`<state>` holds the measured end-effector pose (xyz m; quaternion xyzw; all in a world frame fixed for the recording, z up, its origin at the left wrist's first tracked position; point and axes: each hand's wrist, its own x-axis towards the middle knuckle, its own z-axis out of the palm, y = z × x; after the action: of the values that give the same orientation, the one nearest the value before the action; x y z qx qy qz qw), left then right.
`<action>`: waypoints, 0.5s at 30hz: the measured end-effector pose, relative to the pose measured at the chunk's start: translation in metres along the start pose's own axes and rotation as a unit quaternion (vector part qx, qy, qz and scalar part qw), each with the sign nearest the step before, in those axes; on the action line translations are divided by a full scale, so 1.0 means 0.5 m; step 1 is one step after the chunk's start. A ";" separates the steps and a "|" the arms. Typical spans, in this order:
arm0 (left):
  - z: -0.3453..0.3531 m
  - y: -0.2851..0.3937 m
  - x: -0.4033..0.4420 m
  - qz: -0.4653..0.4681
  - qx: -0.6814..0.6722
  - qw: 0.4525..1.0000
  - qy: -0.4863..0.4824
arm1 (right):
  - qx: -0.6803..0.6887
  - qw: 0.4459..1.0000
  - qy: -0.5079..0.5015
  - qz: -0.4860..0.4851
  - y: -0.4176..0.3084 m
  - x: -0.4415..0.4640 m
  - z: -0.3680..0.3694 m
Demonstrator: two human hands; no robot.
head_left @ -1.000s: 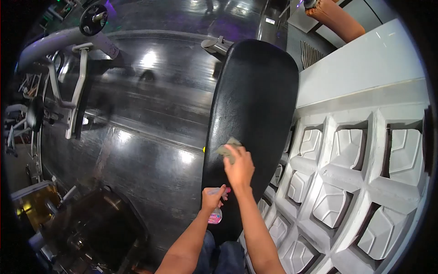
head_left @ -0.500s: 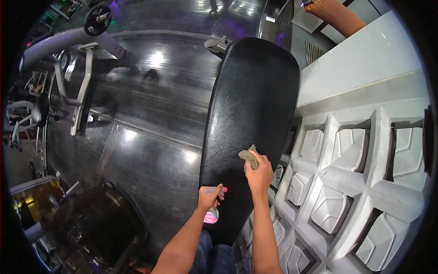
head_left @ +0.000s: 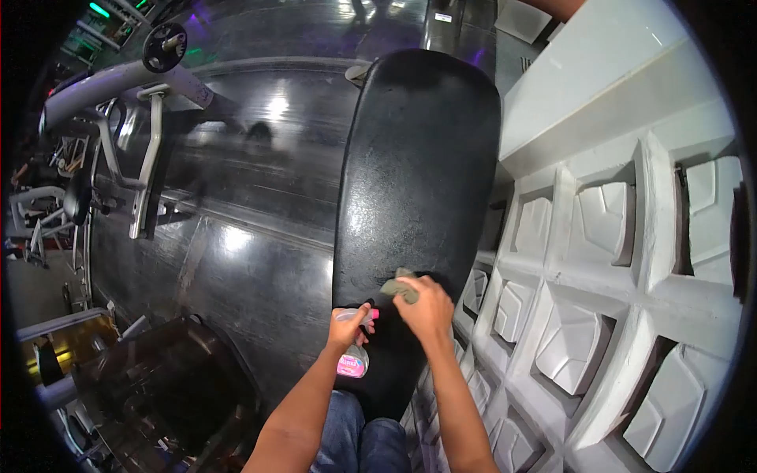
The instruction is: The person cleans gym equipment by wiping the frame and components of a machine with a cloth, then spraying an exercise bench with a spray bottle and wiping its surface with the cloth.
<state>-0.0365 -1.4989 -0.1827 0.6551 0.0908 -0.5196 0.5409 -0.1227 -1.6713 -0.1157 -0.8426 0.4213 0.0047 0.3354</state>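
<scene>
A long black padded bench (head_left: pixel 422 158) stretches away from me, its surface showing shiny, damp-looking patches. My right hand (head_left: pixel 426 307) is closed on a crumpled grey-green cloth (head_left: pixel 400 290), which lies against the near part of the pad. To its left, my left hand (head_left: pixel 349 327) is wrapped round the neck of a clear spray bottle (head_left: pixel 352 363) with a pink nozzle and a pink label. The bottle is over the pad's near left edge, above my knees. Part of the cloth is hidden under my right fingers.
A white wall (head_left: pixel 552 292) with deep square recesses runs close along the bench's right side, below a white ledge (head_left: pixel 599 94). Grey gym machine frames (head_left: pixel 150 142) stand on the dark floor (head_left: pixel 260 173) at the left. A dark, glossy machine part (head_left: pixel 165 394) is at the lower left.
The cloth in my right hand went right across the pad, then back left and slightly nearer. My left hand still holds the bottle. The view has shifted, with the bench now farther left.
</scene>
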 end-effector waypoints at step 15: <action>-0.010 -0.009 0.005 -0.011 0.016 1.000 0.003 | 0.051 0.998 -0.002 -0.037 -0.042 0.006 0.048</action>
<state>-0.0355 -1.4940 -0.1883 0.6638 0.0915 -0.5253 0.5244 -0.0990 -1.6509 -0.1235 -0.8391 0.3890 -0.0274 0.3792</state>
